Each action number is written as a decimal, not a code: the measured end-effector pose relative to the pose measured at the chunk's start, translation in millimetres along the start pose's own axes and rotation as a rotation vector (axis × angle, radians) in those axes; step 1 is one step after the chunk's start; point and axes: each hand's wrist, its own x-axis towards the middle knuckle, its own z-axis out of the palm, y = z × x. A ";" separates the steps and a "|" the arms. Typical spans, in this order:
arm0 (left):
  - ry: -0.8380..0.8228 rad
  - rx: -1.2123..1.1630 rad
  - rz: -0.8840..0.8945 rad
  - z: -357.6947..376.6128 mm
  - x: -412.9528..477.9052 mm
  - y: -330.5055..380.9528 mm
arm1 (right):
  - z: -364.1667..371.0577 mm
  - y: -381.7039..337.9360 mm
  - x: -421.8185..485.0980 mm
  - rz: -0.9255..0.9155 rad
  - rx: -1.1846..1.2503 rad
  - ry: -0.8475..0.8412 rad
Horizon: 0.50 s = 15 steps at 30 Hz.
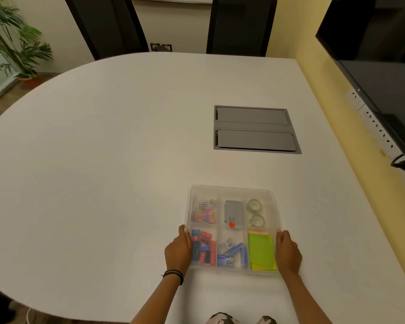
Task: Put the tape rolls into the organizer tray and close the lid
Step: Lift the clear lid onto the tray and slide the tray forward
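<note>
A clear plastic organizer tray [231,189] lies on the white table near its front edge, with a translucent lid lying over it. Two clear tape rolls [254,204] [257,220] sit one behind the other in the tray's far right compartment. My left hand [178,250] grips the tray's left side at the near end. My right hand [287,251] grips the right side opposite. Other compartments hold coloured paper clips [205,211], a grey stapler [233,213], red and blue clips [202,249] and green sticky notes [261,251].
A grey flap-covered cable box [254,128] is set into the table behind the tray. Two dark chairs [241,26] stand at the far edge. A black screen [384,71] hangs on the right wall above a socket strip. A potted plant [14,43] stands far left.
</note>
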 end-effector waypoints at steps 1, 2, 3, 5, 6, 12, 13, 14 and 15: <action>0.005 0.001 -0.018 0.9 -4.9 1.7 | -1.3 -1.0 -0.2 -0.008 -0.020 -0.001; 0.015 -0.018 -0.034 2.2 -8.5 2.8 | -2.6 -2.5 -0.1 -0.014 -0.041 -0.005; 0.025 -0.040 -0.047 2.5 -10.9 3.2 | -3.3 -4.4 -0.2 -0.021 -0.067 -0.014; 0.044 -0.054 -0.060 -0.6 -10.8 1.0 | -1.9 -11.1 -2.3 -0.032 -0.086 -0.042; 0.056 -0.050 -0.062 -2.4 -8.4 -0.9 | -0.8 -15.7 -4.5 -0.036 -0.084 -0.055; 0.061 -0.012 -0.021 15.9 -5.3 7.5 | -8.6 2.7 -7.4 0.008 -0.125 -0.059; 0.058 -0.030 -0.035 14.1 -7.9 6.7 | -7.4 3.5 -8.8 -0.006 -0.135 -0.051; 0.066 -0.046 -0.052 13.4 -10.0 6.2 | -7.3 4.8 -11.1 -0.020 -0.147 -0.050; 0.074 -0.062 -0.067 14.0 -9.7 5.2 | -7.2 4.3 -11.9 -0.027 -0.149 -0.043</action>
